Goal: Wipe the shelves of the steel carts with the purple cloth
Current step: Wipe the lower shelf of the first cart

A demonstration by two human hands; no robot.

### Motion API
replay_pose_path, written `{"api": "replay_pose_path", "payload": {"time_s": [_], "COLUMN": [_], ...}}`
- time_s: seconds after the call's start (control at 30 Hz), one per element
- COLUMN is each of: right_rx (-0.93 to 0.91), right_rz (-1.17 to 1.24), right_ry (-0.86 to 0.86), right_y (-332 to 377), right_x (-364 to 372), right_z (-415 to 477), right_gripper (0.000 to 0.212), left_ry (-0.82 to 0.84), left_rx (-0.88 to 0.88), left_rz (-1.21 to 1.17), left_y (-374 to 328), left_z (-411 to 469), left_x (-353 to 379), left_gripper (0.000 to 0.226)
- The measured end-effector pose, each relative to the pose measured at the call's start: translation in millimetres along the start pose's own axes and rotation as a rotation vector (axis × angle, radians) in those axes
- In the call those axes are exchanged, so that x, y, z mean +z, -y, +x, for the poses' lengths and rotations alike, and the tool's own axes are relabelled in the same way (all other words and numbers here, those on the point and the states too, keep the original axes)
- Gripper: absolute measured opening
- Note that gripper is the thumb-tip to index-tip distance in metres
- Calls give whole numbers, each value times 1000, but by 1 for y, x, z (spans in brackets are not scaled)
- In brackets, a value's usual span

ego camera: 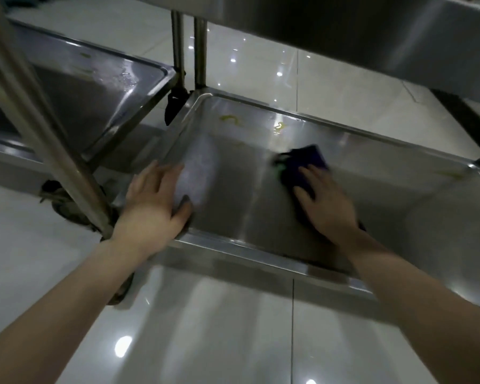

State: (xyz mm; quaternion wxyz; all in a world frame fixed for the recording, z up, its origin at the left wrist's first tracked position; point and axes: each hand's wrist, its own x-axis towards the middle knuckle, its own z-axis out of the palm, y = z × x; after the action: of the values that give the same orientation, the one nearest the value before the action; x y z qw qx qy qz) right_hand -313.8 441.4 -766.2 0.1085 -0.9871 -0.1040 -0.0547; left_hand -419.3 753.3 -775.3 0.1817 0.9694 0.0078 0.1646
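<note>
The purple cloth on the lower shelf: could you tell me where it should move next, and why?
Probably forward: the right hand presses the cloth flat on the shelf, and yellow smears lie unwiped just beyond it.

Single head-worn wide-angle view, facing forward and steeply down.
From close above it takes in the shallow rimmed stainless-steel bottom shelf point(247, 206) at mid-frame, glossy pale tiled floor point(205, 328) nearest the wearer.
</note>
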Motion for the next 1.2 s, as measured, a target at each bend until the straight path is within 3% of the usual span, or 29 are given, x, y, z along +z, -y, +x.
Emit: {"api": "replay_pose_path", "payload": {"time_s": [0.1, 0.17, 0.33, 0.43, 0.5, 0.57, 0.63, 0.77, 0.83, 0.9, 0.97, 1.1, 1.2], "right_rx": [393, 462, 89, -233, -406, -463, -400, 11, 149, 164, 22, -436, -645], "right_rz": [7, 3, -3, 46, 58, 65, 50, -2, 2, -11, -12, 38, -60], "right_ry": [7, 8, -27, 47, 80, 102, 74, 35, 47, 28, 25, 134, 149], "right_y": [-32, -17, 100, 188, 213, 203, 175, 111, 105, 125, 167, 247, 254], "right_x": [-9, -2, 37, 59, 64, 61, 56, 38, 37, 44, 53, 66, 62], "right_z": [6, 19, 54, 52, 45, 44, 51, 77, 84, 87, 85, 63, 38], "right_gripper": [56, 57, 56, 55, 54, 54, 54, 56, 57, 56, 56, 57, 66], "left_ry": [-6, -5, 4, -89, -148, -172, -169, -171, -186, -179, -203, -298, -335], "left_rx": [-27, -24, -9, -98, -103, -71, -76, -137, -139, -181, -201, -223, -248], "left_rz": [18, -8, -95, -339, -398, -372, -364, -445, -461, -518, -566, -703, -839], "left_y": [-1, -5, 0, -3, -5, -2, 2, 2, 2, 2, 3, 1, 3], "left_z": [2, 2, 2, 2, 2, 0, 0, 0, 1, 3, 4, 5, 5], "left_x": [2, 2, 0, -4, -4, -3, -2, -3, -2, -3, -3, -5, -7], "left_gripper": [58, 58, 53, 54, 57, 56, 56, 56, 55, 54, 54, 46, 46]}}
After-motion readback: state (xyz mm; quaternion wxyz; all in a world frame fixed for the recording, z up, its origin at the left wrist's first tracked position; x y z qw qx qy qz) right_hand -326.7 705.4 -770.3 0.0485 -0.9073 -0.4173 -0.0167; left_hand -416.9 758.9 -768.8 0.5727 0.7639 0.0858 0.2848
